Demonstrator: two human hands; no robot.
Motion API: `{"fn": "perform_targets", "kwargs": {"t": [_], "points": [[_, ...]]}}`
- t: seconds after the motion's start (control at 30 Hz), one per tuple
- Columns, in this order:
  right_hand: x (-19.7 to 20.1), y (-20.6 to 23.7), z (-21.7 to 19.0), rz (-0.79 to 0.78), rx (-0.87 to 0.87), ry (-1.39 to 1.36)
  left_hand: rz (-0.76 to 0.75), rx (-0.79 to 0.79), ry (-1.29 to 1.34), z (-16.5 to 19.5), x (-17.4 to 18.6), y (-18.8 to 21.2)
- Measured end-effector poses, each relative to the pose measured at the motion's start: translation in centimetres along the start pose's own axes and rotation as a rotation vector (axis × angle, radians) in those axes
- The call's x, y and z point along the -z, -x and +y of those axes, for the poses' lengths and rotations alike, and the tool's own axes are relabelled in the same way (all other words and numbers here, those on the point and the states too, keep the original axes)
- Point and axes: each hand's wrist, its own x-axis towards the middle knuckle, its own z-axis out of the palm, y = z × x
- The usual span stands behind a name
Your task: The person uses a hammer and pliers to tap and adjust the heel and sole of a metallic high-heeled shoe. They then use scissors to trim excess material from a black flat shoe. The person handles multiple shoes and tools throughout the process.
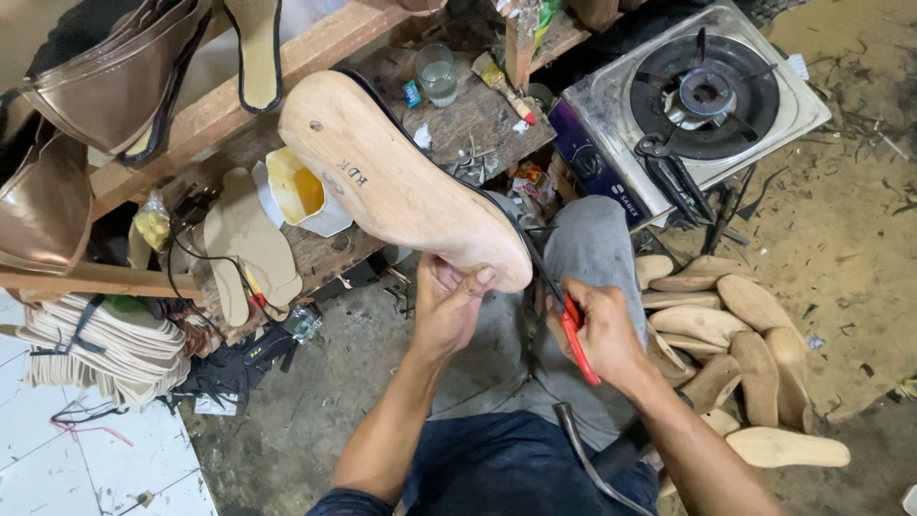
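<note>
At the far left, glossy bronze shoe uppers hang over a rough wooden workbench, and beneath them a stack of pale, flat insoles fans out in thin layers. On the bench a white tub of yellow glue sits just beside two tan sole cut-outs.

In the middle, the left hand is closed around the heel end of a wooden shoe last, thumb pressed on its rim, holding it up sole-side toward the camera above the person's grey-trousered knee. The last is smooth, pale, long and rounded, with a dark strip of material running along its far edge.

Just to the right, the right hand grips red-handled scissors, whose blades point up at the heel edge of the last.

A small clear glass stands on the bench behind. Farther right a dented steel gas stove with a black round burner carries dark pliers on its top, and a heap of bare wooden lasts lies on the dusty earth floor.
</note>
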Motion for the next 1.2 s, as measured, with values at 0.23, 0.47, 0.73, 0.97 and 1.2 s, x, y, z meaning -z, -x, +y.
{"fn": "perform_targets", "kwargs": {"t": [0.23,0.47,0.73,0.97,1.2], "points": [[-0.7,-2.1,-1.0,-0.061,-0.051,-0.042,0.024,0.007,-0.051,0.7,0.7,-0.7],[-2.0,-3.6,1.7,-0.111,-0.259,-0.048,0.058,0.012,-0.044,0.9,1.9,-1.4],[-3.9,-17.0,11.3,0.058,-0.322,0.370,0.225,-0.026,-0.022,-0.5,4.1,-1.3],[-10.6,-26.8,15.7,0.071,-0.119,0.379,0.372,0.020,-0.057,-2.4,5.1,0.4],[-10.5,-27.0,12.0,0.174,0.236,0.408,0.419,0.041,-0.137,-2.8,4.8,0.9]]}}
